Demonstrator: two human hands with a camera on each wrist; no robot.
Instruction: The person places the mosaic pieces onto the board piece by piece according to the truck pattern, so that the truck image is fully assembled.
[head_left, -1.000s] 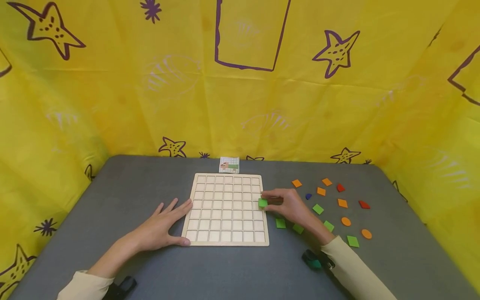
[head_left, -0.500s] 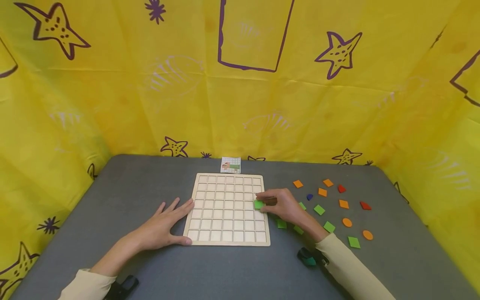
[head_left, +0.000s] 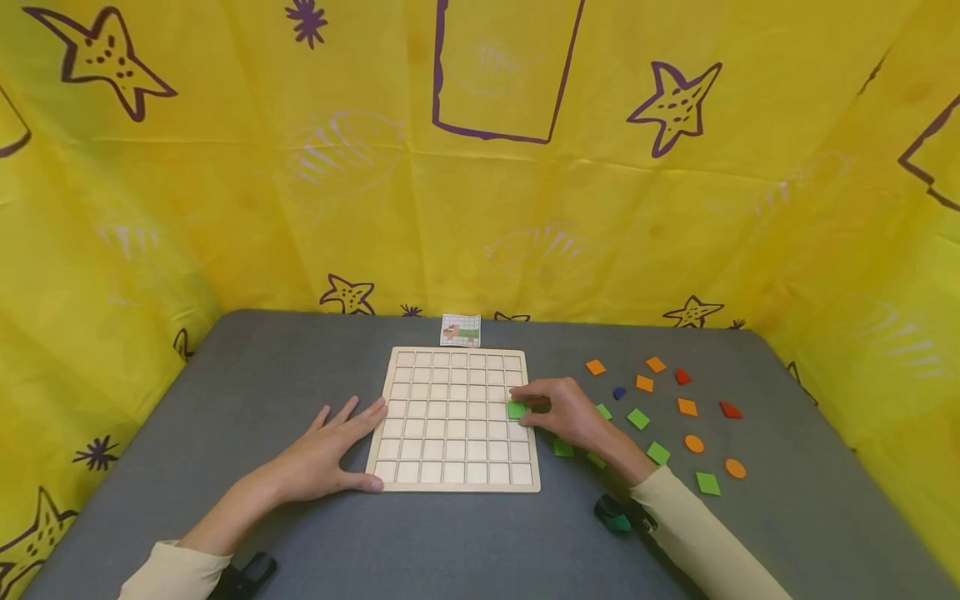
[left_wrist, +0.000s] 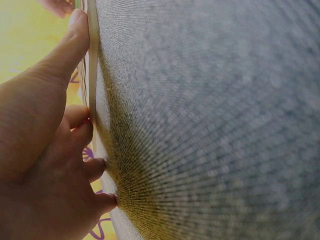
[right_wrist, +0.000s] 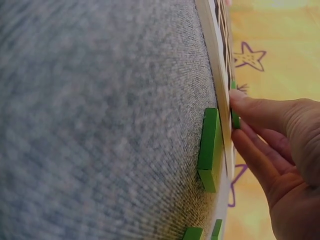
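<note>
A pale wooden grid board (head_left: 453,487) with square cells lies flat on the grey table. At the right-hand column of its cells, my right hand (head_left: 573,412) pinches a green square tile (head_left: 516,410) between thumb and fingers. The tile sits at a cell there; whether it is fully seated I cannot tell. In the right wrist view, the thumb and fingers of the right hand (right_wrist: 295,140) meet that tile just above the board's edge. My left hand (head_left: 322,454) rests spread against the board's left side, its thumb at the near corner and fingertips on the edge.
Right of the board lie several loose green square tiles (head_left: 658,452), orange squares (head_left: 687,407), orange round pieces (head_left: 693,443), red pieces (head_left: 731,410) and a small blue piece (head_left: 619,392). A small picture card (head_left: 461,330) is behind the board. A yellow patterned cloth (head_left: 480,208) surrounds the table.
My right hand has carried the green tile slightly left, from the board's right rim onto the rightmost column, then stayed nearly still. The left hand keeps its place on the board.
</note>
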